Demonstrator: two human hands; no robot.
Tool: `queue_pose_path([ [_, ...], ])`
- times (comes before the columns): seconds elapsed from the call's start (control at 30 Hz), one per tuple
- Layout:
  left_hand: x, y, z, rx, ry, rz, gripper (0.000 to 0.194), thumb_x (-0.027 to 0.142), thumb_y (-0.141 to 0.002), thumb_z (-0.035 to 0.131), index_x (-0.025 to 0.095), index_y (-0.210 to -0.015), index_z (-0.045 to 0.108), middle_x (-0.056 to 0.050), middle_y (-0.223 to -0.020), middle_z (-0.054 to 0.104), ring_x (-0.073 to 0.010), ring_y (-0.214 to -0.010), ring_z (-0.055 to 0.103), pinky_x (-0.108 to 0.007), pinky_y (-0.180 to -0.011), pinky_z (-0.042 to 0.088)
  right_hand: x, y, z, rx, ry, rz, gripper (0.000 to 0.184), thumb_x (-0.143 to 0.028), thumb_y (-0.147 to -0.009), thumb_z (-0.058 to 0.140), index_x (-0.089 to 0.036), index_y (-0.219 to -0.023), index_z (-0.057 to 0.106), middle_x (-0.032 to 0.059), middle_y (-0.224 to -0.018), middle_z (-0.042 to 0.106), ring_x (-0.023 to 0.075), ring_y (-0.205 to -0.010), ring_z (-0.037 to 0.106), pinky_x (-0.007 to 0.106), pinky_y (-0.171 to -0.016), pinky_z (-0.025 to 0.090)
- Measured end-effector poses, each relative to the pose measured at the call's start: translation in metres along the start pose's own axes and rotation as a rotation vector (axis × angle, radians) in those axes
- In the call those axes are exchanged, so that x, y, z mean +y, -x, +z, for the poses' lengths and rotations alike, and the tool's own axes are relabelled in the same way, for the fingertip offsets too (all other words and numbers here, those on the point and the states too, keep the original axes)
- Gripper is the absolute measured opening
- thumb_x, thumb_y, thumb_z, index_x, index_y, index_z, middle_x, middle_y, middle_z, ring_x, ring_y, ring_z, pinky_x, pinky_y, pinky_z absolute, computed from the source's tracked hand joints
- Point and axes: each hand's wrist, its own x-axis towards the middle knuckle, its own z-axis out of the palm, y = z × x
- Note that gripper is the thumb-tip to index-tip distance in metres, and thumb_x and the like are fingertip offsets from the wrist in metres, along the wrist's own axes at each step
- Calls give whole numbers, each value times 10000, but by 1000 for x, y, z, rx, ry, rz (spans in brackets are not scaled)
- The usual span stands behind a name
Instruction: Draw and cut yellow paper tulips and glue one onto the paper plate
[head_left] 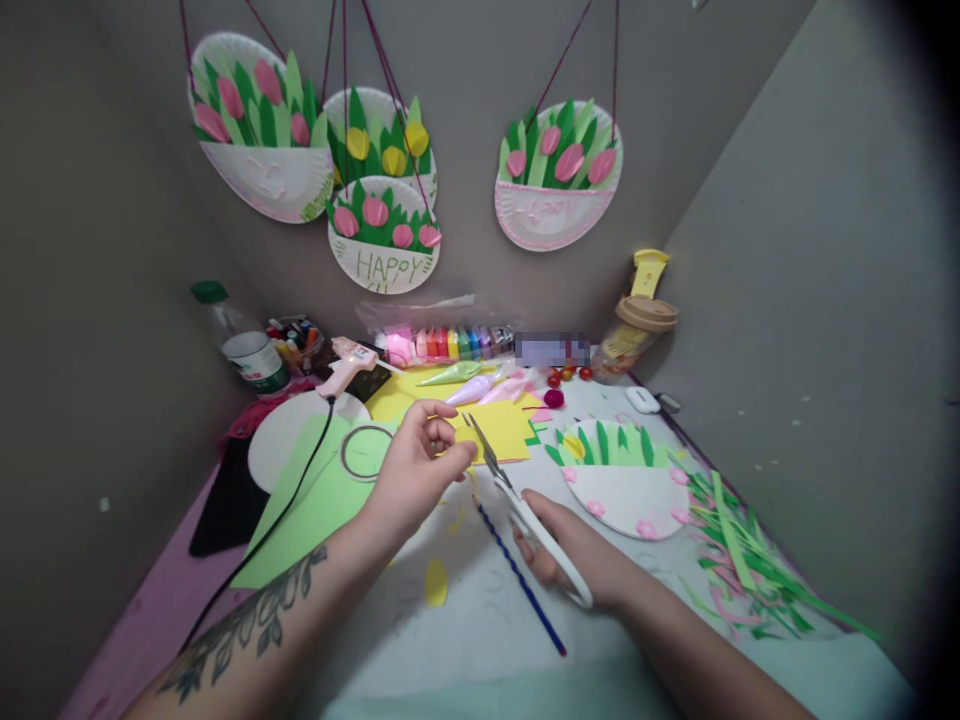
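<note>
My right hand (555,545) grips white-handled scissors (536,525), their blades slightly apart and pointing up and left. Just left of the blades, my left hand (424,455) is closed in a pinch on a small piece of yellow paper (466,432). That piece blends with the yellow sheets (506,428) behind it, so its outline is hard to see. Below the hands lie a dark blue pencil (525,583) and a yellow oval cutout (436,583). To the right rests a paper-plate basket (622,500) with green leaves, one yellow tulip and pink dots.
A glue gun (346,368) with its cord, a tape roll (367,452) and green paper (300,510) occupy the left. Paper scraps (742,560) lie right. A bottle (251,345) and a lidded cup (634,325) stand at the back. Decorated plates (559,215) hang on the wall.
</note>
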Motion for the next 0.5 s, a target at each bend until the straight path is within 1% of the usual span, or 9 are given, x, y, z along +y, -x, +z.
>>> queue_pose_path([
  [0.13,0,0,0,-13,-12,-5,322,230,-706,655,206,-946,441,103,-617,479,-63,-510,483,-196,-497,424,2,-1,1,-4,-8,2,249,-39,-603,504,-206,-779,447,-53,-693,489,93,-611,441,213,-555,354],
  [0.3,-1,1,0,-36,-11,1,314,213,-707,651,204,-939,440,108,-614,473,-56,-503,493,-188,-502,404,2,-2,3,12,-19,2,243,-55,-608,503,-210,-784,438,-65,-675,470,87,-589,412,209,-533,333],
  [0.5,1,0,1,-23,-15,-5,305,223,-707,651,200,-935,449,98,-644,483,-55,-519,498,-192,-518,403,-1,0,1,-7,-30,27,252,-59,-572,499,-207,-767,442,-62,-665,491,92,-588,433,214,-540,343],
])
